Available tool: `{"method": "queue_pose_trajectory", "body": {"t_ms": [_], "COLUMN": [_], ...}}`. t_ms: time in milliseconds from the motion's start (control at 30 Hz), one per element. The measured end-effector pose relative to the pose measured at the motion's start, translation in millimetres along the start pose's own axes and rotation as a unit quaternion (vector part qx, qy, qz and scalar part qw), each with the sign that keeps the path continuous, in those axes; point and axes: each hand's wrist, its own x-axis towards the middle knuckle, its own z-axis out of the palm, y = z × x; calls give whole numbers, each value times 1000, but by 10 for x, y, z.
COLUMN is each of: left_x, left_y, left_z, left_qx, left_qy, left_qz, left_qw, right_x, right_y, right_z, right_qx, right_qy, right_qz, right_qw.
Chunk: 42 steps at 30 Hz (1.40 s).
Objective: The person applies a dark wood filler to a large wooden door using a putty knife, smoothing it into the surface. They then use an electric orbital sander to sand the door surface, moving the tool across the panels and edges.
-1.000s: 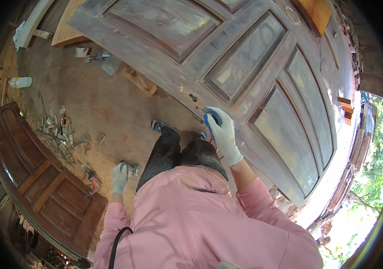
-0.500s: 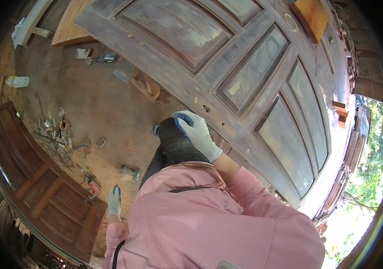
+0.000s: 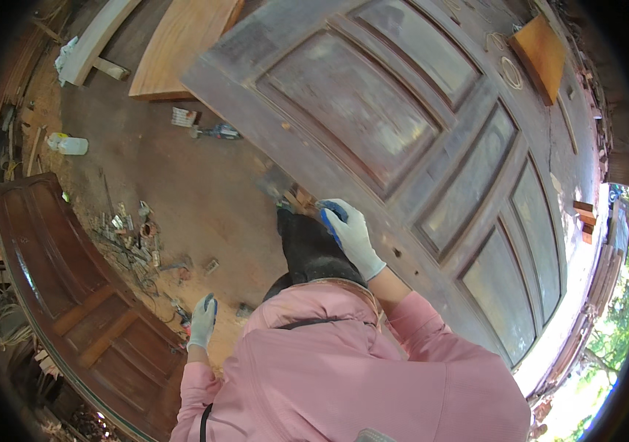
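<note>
Both of my hands wear white gloves with blue palms. My right hand [image 3: 358,239] is in front of my body above my dark-trousered leg, next to the near edge of a large grey-brown panelled door [image 3: 395,210]. Its fingers curl loosely, with a gap to the thumb, and nothing shows in them. My left hand [image 3: 202,322] hangs low at my side with its fingers loosely stretched, and I see nothing in it. Near it lie a red and dark power tool [image 3: 182,313], partly hidden, and a glossy brown panelled door [image 3: 101,324].
Wood scraps [image 3: 134,236] lie scattered on the floor to the left. Farther off are a white jug [image 3: 71,145], a blue power tool [image 3: 218,132] and a wide plank [image 3: 174,55]. An orange-brown board [image 3: 539,59] is at the far right, past the large door.
My view has shifted, so the doors and floor items sit farther right and lower. My right hand now appears farther along the door's near edge. Both hands remain loosely held.
</note>
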Motion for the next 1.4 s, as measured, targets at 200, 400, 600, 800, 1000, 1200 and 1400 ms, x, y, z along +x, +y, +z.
{"method": "queue_pose_trajectory", "body": {"t_ms": [200, 400, 600, 800, 1000, 1200, 1400], "left_x": [341, 612, 860, 1731, 2911, 3739, 3905], "left_y": [1092, 1214, 1284, 808, 1225, 1505, 2124], "left_z": [-595, -866, -1194, -1984, -2821, -3849, -4539], "left_qx": [10, 33, -5, 114, 69, -30, -89], "left_qy": [19, 47, -5, -47, -80, -98, -62], "left_qz": [-9, 47, -104, -11, 85, 64, 10], "left_qw": [1000, 997, 995, 992, 991, 993, 994], "right_x": [760, 1370, 1763, 2011, 2292, 2733, 3136], "right_y": [-399, -827, -988, -1040, -1416, -1763, -1993], "right_z": [301, 584, 921, 1506, 2258, 3079, 3265], "right_qx": [183, 250, 266, 429, 353, 552, 586], "right_qy": [20, -24, -44, -24, 43, 109, 139], "right_qz": [83, 118, 82, 109, 34, 34, 24], "right_qw": [979, 961, 959, 897, 934, 826, 798]}}
